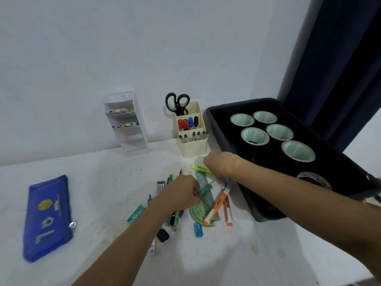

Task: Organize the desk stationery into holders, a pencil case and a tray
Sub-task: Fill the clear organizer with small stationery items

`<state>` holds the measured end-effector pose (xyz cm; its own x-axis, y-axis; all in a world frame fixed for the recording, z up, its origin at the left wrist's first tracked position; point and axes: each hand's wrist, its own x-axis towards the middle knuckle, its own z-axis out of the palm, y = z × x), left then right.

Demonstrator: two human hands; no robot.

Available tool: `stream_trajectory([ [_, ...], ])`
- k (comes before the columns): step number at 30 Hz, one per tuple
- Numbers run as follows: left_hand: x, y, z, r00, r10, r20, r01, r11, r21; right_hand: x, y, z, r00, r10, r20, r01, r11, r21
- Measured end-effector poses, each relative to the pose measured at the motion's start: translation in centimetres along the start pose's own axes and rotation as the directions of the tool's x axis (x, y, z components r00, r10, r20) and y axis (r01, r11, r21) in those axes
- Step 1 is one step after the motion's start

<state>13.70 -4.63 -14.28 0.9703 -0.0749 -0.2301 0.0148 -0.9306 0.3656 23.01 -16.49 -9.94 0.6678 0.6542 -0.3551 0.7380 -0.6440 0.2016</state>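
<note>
A loose pile of stationery lies on the white desk [103,193] just left of the black tray [218,120]. In it are a clear ruler [206,188], a green protractor [196,212], an orange highlighter [214,209], a yellow highlighter [199,168] and a blue sharpener [198,230], with a black eraser [162,235] a little nearer the desk's front.

The left hand [183,193] sits over the middle of the pile, its fingers pinching a teal pen [206,189] that lies across the ruler. The right hand [218,166] reaches down at the pile's far right, next to the tray wall; its fingers are hidden behind the wrist, so whether it grips anything cannot be told, though it seems to touch the yellow highlighter.

The tray holds rolls of tape [254,136] and its near corner hangs close to the pile, leaving little room on that side. Behind the pile, against the wall, a cream holder [193,145] carries scissors [177,104], markers and pens. Farther left stands a white tiered holder [127,129] with markers on two shelves.

The blue pencil case [47,219] lies zipped, well apart at the desk's left, with open desk between it and the pile. The desk in front of the pile is open too.
</note>
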Motion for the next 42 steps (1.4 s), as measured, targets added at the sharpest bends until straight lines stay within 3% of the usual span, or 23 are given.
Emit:
stream_trajectory([
  [10,-1.2,-4.7,-2.9,0.964,-0.223,-0.142,0.226,0.974,0.002,0.7,-0.1,1.0,0.999,0.026,-0.022,-0.024,0.998,0.063],
  [14,-1.7,-6.4,-3.2,0.944,-0.305,-0.127,0.314,0.947,0.065,0.7,-0.1,0.7,0.999,-0.009,-0.038,0.014,0.993,0.118],
  [18,-1.5,-6.9,-2.7,0.941,-0.316,-0.119,0.325,0.943,0.065,1.2,-0.3,0.5,0.999,-0.012,-0.048,0.027,0.952,0.306],
  [22,-0.9,-6.5,-2.4,0.961,-0.228,-0.156,0.228,0.973,-0.016,1.7,-0.5,0.1,1.000,0.001,-0.004,0.001,0.891,0.453],
  [26,-1.2,-6.8,-3.0,0.945,-0.270,-0.185,0.273,0.962,-0.010,1.7,-1.1,-0.7,0.994,-0.012,-0.108,0.073,0.806,0.587],
  [30,-3.5,-8.8,-6.6,0.845,-0.364,-0.392,0.336,0.931,-0.140,2.1,-2.4,-3.0,0.949,-0.022,-0.315,0.218,0.770,0.600],
  [34,-5.7,-11.8,-11.2,0.676,-0.358,-0.644,0.282,0.933,-0.223,3.5,-4.6,-6.3,0.865,0.002,-0.502,0.338,0.738,0.585],
  [40,-6.4,-14.0,-13.8,0.504,-0.334,-0.796,0.210,0.942,-0.261,7.8,-7.8,-8.8,0.782,0.073,-0.619,0.376,0.736,0.562],
  [42,-6.2,-14.2,-13.6,0.485,-0.345,-0.804,0.184,0.938,-0.292,8.6,-8.6,-8.9,0.774,0.078,-0.629,0.385,0.730,0.565],
])
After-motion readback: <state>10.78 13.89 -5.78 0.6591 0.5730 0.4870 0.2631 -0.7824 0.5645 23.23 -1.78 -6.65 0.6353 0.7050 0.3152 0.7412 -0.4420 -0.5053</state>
